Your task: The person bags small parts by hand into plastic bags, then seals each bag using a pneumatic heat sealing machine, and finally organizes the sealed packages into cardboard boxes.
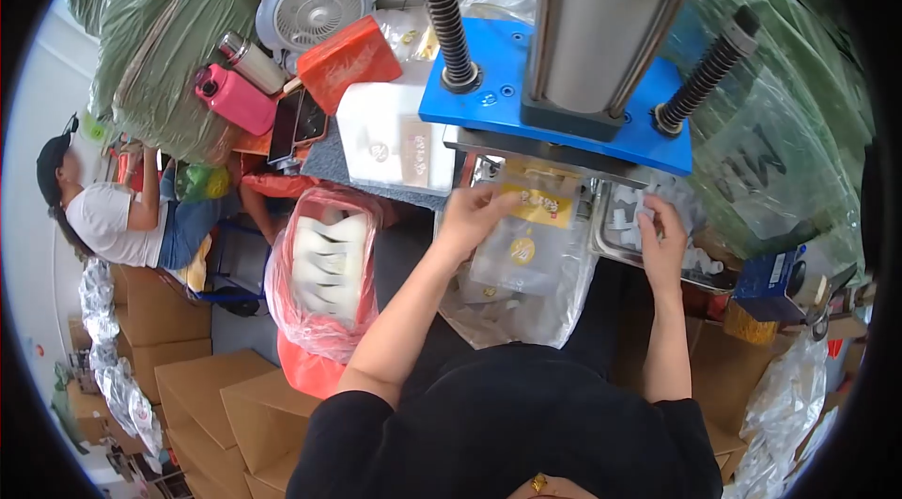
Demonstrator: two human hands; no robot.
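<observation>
My left hand (pixel 477 220) is closed on the left edge of a clear plastic pouch (pixel 521 264) with yellow print, under the front of a press (pixel 489 85) with a blue plate. More clear pouches lie beneath it in an open plastic bag (pixel 564 316) at my lap. Over a metal tray (pixel 598 234) of small white plastic fittings (pixel 620 217), which look like spouts, my right hand (pixel 665 241) has its fingers curled together. What its fingertips hold, if anything, is too small to make out.
A pink-lined container (pixel 279 283) of stacked white pouches stands at left. On the bench are a white box (pixel 362 137), phones (pixel 285 128), a pink bottle (pixel 235 100) and a fan (pixel 319 6). A person (pixel 113 212) sits far left. Cartons (pixel 202 396) stand behind.
</observation>
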